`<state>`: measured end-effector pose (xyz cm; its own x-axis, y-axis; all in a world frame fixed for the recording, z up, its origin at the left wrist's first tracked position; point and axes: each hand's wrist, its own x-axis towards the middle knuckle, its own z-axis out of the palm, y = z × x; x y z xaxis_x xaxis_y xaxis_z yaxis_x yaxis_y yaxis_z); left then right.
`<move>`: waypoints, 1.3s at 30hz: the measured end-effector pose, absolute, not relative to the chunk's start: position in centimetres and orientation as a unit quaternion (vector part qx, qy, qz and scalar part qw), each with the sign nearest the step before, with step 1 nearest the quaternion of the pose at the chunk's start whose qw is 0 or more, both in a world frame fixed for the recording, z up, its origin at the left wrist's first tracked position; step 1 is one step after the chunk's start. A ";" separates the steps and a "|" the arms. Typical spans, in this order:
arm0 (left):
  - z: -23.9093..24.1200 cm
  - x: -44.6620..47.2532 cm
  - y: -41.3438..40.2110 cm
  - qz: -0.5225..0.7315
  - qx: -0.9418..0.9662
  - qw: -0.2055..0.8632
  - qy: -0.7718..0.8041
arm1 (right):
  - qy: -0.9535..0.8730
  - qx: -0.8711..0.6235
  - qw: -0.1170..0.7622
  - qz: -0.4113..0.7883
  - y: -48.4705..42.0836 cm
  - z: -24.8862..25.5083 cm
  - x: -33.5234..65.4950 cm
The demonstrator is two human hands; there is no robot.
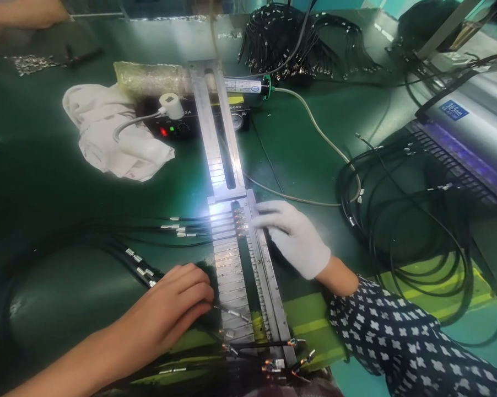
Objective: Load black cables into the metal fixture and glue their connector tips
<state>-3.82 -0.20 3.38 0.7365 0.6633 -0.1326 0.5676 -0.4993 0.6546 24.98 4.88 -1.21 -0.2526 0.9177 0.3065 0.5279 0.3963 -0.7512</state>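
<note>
A long slotted metal jig (228, 264) runs away from me across the green table. Several black cables (199, 242) lie over its grooves from the left, their stripped colored ends (241, 223) sitting at the slot. My right hand (292, 237), in a white glove, rests stretched fingers on the jig's right rail beside those ends. On the left of the jig, my bare left hand (186, 292) is closed with curled fingers. A thin cable end with a silver sleeve (234, 312) comes out by its fingertips. Loose cable ends (275, 364) lie across the jig's near end.
A black controller box (186, 124) and a syringe (244, 85) stand behind, beside a white cloth (116, 138). Cable bundles (290, 41) lie at the back, with coils (417, 220) right. A silver UV lamp unit (475, 121) stands far right. Another person's arm (25, 15) shows top left.
</note>
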 end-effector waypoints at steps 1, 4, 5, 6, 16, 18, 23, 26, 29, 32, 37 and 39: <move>3.3 -3.6 0.1 0.085 0.864 0.341 0.360 | -0.727 -0.495 0.397 0.263 5.0 -1.2 25.0; 2.8 -2.4 0.9 0.138 0.879 0.273 0.366 | -0.693 -0.508 0.431 0.275 5.1 -1.2 25.1; 2.6 -1.9 1.1 0.148 0.887 0.247 0.361 | -0.690 -0.507 0.433 0.281 5.1 -1.2 25.2; 2.2 -1.2 1.3 0.155 0.895 0.225 0.354 | -0.688 -0.505 0.435 0.286 5.2 -1.1 25.1; 1.1 0.5 1.5 0.164 0.888 0.246 0.351 | -0.693 -0.487 0.433 0.310 5.3 -0.8 25.2; 1.6 -1.6 1.7 0.163 0.876 0.240 0.386 | -0.693 -0.488 0.430 0.312 5.3 -0.8 25.2; 1.7 -6.1 1.9 0.145 0.877 0.127 0.439 | -0.687 -0.504 0.416 0.316 5.2 -0.9 25.1; 1.0 -6.0 1.6 0.145 0.907 0.051 0.393 | -0.692 -0.504 0.413 0.311 5.2 -0.9 25.1; 0.5 -4.4 1.4 0.143 0.936 0.058 0.316 | -0.691 -0.507 0.416 0.305 5.1 -0.8 25.0; 0.9 -3.4 2.1 0.167 0.937 0.096 0.291 | -0.688 -0.512 0.411 0.308 5.1 -0.7 25.0; 2.5 -2.8 4.3 0.190 0.927 0.082 0.314 | -0.689 -0.509 0.408 0.315 5.1 -0.7 25.0; 2.6 -2.5 5.1 0.178 0.933 0.061 0.306 | -0.688 -0.508 0.407 0.321 5.1 -0.8 25.0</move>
